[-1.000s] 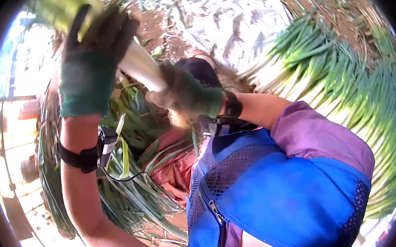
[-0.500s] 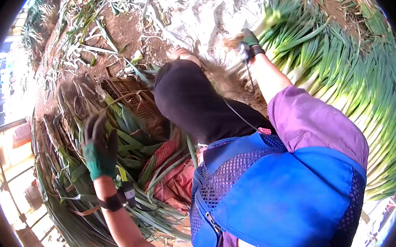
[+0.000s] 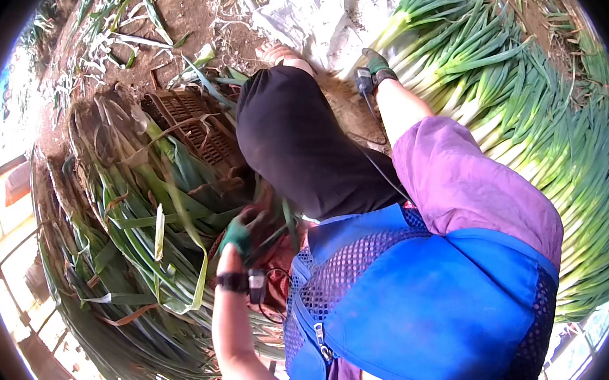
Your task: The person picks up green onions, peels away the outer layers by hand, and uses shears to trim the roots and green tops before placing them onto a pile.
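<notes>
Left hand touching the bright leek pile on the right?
Apart. The head view shows the black-clad leg and blue vest between the left hand and the leek pile.

Single view, worn on head, looking forward and steeply down. Blue fabric vest [image 3: 426, 308] nearest, large at bottom; left green-gloved hand [image 3: 240, 232] and right green-gloved hand [image 3: 375, 61] farther off; brown bare soil [image 3: 201, 21] at top. Wide fisheye circle, black corners.
</notes>
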Available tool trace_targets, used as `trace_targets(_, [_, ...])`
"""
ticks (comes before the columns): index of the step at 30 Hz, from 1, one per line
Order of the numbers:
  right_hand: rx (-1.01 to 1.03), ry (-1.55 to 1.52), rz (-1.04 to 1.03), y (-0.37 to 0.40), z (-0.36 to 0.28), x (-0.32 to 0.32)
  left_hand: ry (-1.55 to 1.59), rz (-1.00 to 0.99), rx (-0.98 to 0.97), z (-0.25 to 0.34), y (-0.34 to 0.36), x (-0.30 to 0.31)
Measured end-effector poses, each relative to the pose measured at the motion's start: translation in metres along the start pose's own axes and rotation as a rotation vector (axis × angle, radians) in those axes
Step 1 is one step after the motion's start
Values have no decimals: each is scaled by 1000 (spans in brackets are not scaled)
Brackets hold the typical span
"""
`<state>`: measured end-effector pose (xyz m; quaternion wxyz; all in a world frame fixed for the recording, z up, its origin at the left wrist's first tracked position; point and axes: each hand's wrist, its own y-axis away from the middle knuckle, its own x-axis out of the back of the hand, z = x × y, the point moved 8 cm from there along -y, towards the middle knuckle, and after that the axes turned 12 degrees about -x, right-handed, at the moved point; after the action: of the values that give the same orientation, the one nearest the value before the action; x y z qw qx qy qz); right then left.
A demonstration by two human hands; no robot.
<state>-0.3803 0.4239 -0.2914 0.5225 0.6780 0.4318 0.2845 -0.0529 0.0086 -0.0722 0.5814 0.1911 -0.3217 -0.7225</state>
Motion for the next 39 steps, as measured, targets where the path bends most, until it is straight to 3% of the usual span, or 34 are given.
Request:
trace_targets(1, [72, 31, 71, 9, -6, 6, -375, -217, -290, 22, -8, -25])
trace_targets(2, [91, 187, 131, 2, -9, 14, -731, -312, -634, 43, -8, -48])
trace_targets(5, [268, 632, 64, -94, -13, 48, -602, -365, -338, -53, -61, -67])
trace_targets(7, [729, 1210, -205, -229, -23, 64, -483, -468, -249, -44, -63, -87])
trace_targets(9, [752, 1183, -184, -215, -16, 79, -234, -458, -83, -69, -69, -99])
trace_targets(11, [413, 731, -145, -104, -12, 75, 18, -434, 84, -100, -71, -108])
trace_targets(12, [345, 551, -178, -43, -9, 59, 146, -414, 168, -115, -70, -110])
trace_targets(13, [327, 437, -231, 2, -9, 40, 110, -414, 119, -104, -66, -110])
trace_targets(18, [529, 300, -551, 200, -32, -76, -141, -428, -287, -28, -52, -101])
trace_targets(20, [685, 389, -548, 292, -30, -118, -311, -370, -474, 19, -37, -87])
trace_targets(21, [770, 430, -673, 335, -22, -137, -703, -308, -899, 57, -13, -81])
trace_targets(22, [917, 639, -733, 370, -9, -155, -585, -186, -856, 19, -31, -58])
trace_targets(23, [941, 723, -803, 389, 16, -169, -380, -128, -794, 25, -23, -42])
trace_targets(25, [989, 882, -953, 427, 67, -193, 652, -63, -196, 28, -6, -31])
trace_targets(26, [773, 1020, -893, 423, 99, -203, 599, -75, -242, 37, 6, -21])
trace_targets(27, [721, 1193, -791, 383, 129, -219, 682, -51, -239, 53, 23, -19])
trace_targets(28, [713, 1223, -720, 350, 155, -221, 335, -11, -481, 56, 28, -5])
trace_targets(29, [575, 1308, -653, 329, 180, -223, 169, 3, -570, 57, 37, -2])
trace_targets(30, [625, 1378, -555, 297, 192, -228, 3, 31, -655, 58, 47, 2])
trace_targets(31, [313, 1269, -582, 274, 216, -222, 198, -1, -458, 70, 66, -9])
trace_targets(32, [232, 1092, -644, 272, 225, -219, 392, 6, -254, 82, 89, -19])
trace_targets(34, [174, 935, -743, 257, 239, -220, 379, -36, -234, 95, 120, -31])
trace_targets(36, [270, 893, -907, 254, 238, -230, 320, -79, -215, 95, 137, -30])
trace_targets(37, [788, 1259, -1102, 266, 234, -241, 362, -45, -223, 89, 139, -22])
trace_targets(38, [902, 1289, -1012, 313, 218, -240, 400, -12, -233, 81, 139, -12])
trace_targets(39, [283, 934, -948, 304, 219, -244, 434, 19, -248, 77, 137, -2])
